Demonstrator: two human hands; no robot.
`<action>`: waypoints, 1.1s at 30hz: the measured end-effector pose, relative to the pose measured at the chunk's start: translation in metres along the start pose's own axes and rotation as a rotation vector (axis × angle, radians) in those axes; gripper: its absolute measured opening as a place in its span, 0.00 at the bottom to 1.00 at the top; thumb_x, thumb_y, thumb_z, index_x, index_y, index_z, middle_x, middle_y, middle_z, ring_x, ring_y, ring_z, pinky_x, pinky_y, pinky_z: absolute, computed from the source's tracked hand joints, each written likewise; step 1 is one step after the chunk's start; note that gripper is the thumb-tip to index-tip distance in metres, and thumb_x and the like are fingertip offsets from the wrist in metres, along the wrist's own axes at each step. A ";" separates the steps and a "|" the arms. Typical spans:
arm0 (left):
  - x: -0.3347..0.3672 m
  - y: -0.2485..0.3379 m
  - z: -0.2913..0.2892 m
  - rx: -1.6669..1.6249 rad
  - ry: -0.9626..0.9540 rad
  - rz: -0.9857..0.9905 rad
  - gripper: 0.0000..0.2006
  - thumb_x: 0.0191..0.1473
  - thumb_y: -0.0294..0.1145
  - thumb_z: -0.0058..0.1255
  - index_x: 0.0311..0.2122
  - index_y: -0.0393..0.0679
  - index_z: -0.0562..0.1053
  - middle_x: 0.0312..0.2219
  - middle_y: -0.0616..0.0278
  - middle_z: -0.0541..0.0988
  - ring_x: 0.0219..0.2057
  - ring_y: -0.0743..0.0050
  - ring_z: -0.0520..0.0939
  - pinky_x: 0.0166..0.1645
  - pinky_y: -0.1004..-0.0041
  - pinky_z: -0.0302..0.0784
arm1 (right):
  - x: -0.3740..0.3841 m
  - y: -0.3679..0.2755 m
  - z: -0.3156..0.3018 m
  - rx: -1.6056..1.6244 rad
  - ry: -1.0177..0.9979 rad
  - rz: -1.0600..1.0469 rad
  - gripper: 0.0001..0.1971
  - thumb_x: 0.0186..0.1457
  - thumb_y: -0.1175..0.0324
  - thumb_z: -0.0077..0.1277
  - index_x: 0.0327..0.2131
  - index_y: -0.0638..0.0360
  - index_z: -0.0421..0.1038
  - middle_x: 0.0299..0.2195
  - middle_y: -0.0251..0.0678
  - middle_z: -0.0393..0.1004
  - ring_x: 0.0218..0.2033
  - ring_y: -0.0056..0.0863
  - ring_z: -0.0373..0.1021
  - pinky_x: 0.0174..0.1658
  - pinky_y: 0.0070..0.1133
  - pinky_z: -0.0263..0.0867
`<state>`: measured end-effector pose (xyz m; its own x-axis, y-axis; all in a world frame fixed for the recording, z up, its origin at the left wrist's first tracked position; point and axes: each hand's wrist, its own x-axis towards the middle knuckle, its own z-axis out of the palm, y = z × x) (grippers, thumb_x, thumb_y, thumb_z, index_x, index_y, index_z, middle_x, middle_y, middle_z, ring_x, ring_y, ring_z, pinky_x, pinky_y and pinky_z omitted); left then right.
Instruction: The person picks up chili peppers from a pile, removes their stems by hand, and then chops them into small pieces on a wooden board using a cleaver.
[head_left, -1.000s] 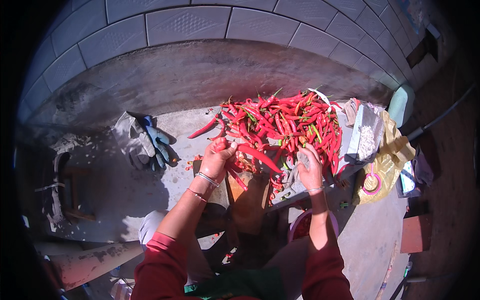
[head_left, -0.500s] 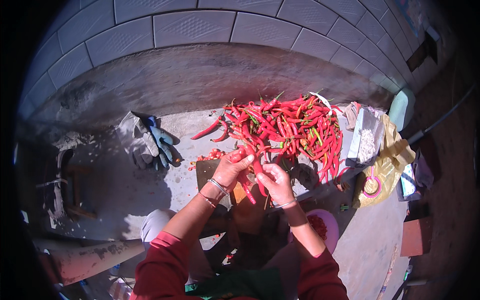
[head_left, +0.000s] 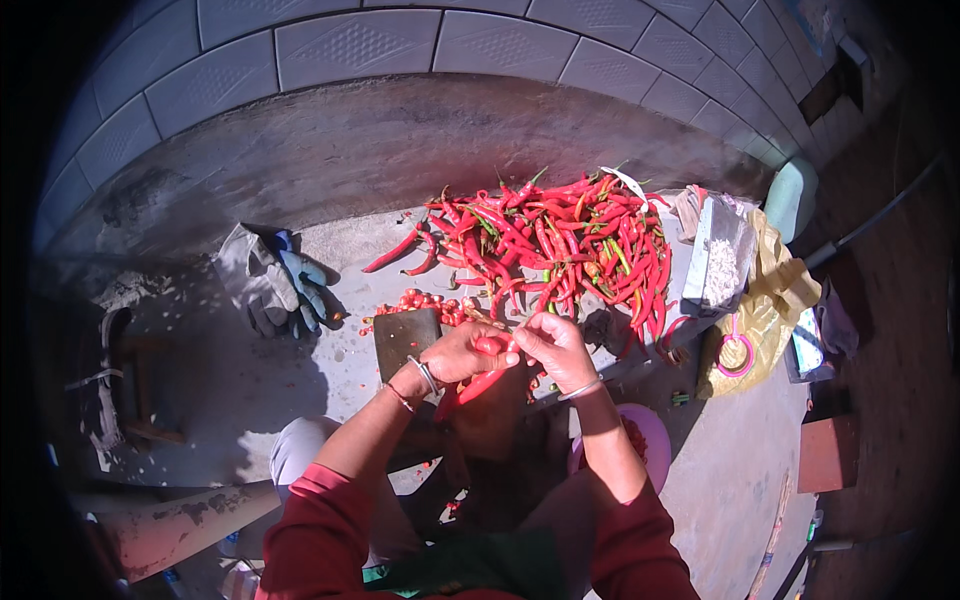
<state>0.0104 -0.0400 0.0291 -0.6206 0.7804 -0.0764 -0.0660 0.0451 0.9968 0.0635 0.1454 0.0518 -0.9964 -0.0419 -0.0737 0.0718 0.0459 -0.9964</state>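
Observation:
Several long red chili peppers are bunched in my left hand, its fingers closed round them. My right hand is right beside it, thumb and fingers pinched at the end of one pepper; the exact grip point is partly hidden. Beyond both hands lies a heap of red chili peppers, a few green ones among them. Chopped red pepper pieces are scattered next to a flat, dark rectangular piece near my left wrist. Below my hands a brown wooden surface is partly covered.
Grey and blue work gloves lie on the left of the ledge. At right are an open bag of white bits, a yellow sack and a pink ring. A pink bowl with red pieces stands below my right forearm.
My right hand has moved from along the peppers to pinch at the end of one. The peppers in my left hand now lie more sideways. The whole view has shifted slightly.

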 end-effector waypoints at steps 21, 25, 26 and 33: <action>0.007 -0.018 0.025 -0.617 0.095 -0.309 0.07 0.51 0.33 0.53 0.33 0.41 0.74 0.24 0.72 0.75 0.25 0.87 0.72 0.29 0.82 0.68 | -0.001 0.020 0.004 -0.821 0.397 -0.428 0.08 0.47 0.71 0.53 0.24 0.63 0.65 0.20 0.43 0.70 0.23 0.43 0.68 0.26 0.31 0.62; -0.001 -0.010 0.019 -0.570 0.105 -0.257 0.08 0.52 0.33 0.53 0.35 0.41 0.74 0.25 0.72 0.75 0.25 0.86 0.72 0.30 0.82 0.68 | 0.004 0.042 -0.047 -1.012 0.491 -0.361 0.09 0.46 0.72 0.55 0.22 0.63 0.65 0.17 0.44 0.69 0.18 0.43 0.67 0.22 0.30 0.61; -0.002 -0.010 0.013 -0.574 0.146 -0.245 0.08 0.52 0.32 0.53 0.36 0.41 0.73 0.26 0.72 0.75 0.25 0.85 0.72 0.30 0.82 0.68 | 0.001 0.040 -0.056 -0.956 0.320 -0.206 0.09 0.47 0.74 0.53 0.19 0.64 0.64 0.15 0.42 0.68 0.16 0.34 0.68 0.20 0.28 0.60; -0.006 0.002 -0.013 -0.802 0.200 -0.138 0.05 0.51 0.25 0.48 0.35 0.38 0.70 0.25 0.60 0.74 0.24 0.74 0.75 0.29 0.76 0.74 | 0.015 0.073 -0.060 -0.827 -0.288 0.265 0.11 0.44 0.70 0.53 0.35 0.59 0.73 0.26 0.41 0.75 0.30 0.34 0.72 0.36 0.23 0.66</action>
<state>0.0040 -0.0531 0.0317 -0.6882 0.6716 -0.2747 -0.6403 -0.3841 0.6651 0.0507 0.2082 -0.0198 -0.8940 -0.1705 -0.4143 0.1308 0.7852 -0.6053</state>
